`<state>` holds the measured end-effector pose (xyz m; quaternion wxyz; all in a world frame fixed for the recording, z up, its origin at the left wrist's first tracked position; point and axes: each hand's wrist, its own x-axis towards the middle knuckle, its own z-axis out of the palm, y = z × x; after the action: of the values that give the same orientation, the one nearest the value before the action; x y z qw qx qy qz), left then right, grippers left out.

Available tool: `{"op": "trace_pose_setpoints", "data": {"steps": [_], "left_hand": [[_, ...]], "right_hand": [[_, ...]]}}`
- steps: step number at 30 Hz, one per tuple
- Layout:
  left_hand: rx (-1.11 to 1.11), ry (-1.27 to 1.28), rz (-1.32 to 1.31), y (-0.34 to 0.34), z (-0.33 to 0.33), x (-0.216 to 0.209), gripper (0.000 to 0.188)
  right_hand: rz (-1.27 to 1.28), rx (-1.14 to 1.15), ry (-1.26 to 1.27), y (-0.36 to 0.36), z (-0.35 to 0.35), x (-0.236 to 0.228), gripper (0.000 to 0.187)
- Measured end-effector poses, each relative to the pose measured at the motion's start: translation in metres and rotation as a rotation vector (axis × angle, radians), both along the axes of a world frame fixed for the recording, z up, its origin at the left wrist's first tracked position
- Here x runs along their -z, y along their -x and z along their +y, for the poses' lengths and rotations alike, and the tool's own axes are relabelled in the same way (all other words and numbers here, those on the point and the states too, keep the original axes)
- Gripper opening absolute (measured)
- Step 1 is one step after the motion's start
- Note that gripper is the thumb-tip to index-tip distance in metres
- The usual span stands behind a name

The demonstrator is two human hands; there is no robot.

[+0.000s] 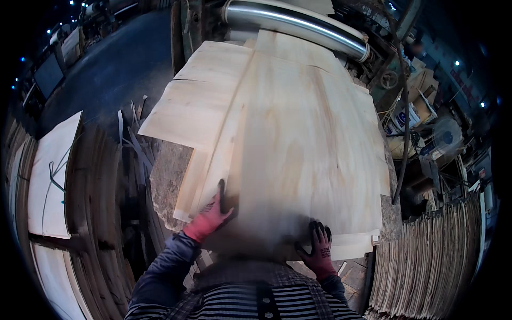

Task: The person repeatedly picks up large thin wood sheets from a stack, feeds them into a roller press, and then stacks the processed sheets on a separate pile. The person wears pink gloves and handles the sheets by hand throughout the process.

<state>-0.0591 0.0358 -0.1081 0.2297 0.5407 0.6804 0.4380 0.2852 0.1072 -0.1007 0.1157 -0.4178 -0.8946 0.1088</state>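
A broad stack of thin pale wood veneer sheets (320, 133) spreads before me, the near part of the top sheet blurred. My left hand (210, 216), in a red glove with dark fingertips, is at the near left of the stack beside narrow veneer strips (213, 165). Its index finger points forward and its thumb stands apart. Over the near edge, my right hand (318, 248) wears the same kind of glove, fingers extended and thumb spread. Neither hand visibly grips a sheet; whether the fingertips press on the veneer I cannot tell.
Beyond the veneer lies a shiny metal roller (298, 24). Shorter veneer pieces (197, 96) jut out at the left. A tall veneer stack (426, 261) stands at the right, tied bundles (53, 176) at the left. A fan (445, 136) and a handwheel (389, 80) are at the right.
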Motion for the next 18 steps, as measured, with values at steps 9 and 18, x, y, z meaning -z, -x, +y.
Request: {"op": "trace_pose_setpoints", "data": {"steps": [9,18], "left_hand": [[0.202,0.043,-0.170,-0.022,0.012,-0.056,0.072],[0.242,0.031,-0.250,0.009,0.005,-0.033,0.042]], "right_hand": [[-0.068,0.166,-0.225,0.004,0.017,0.000,0.078],[0.157,-0.009,-0.313,0.046,0.103,-0.044,0.067]]}}
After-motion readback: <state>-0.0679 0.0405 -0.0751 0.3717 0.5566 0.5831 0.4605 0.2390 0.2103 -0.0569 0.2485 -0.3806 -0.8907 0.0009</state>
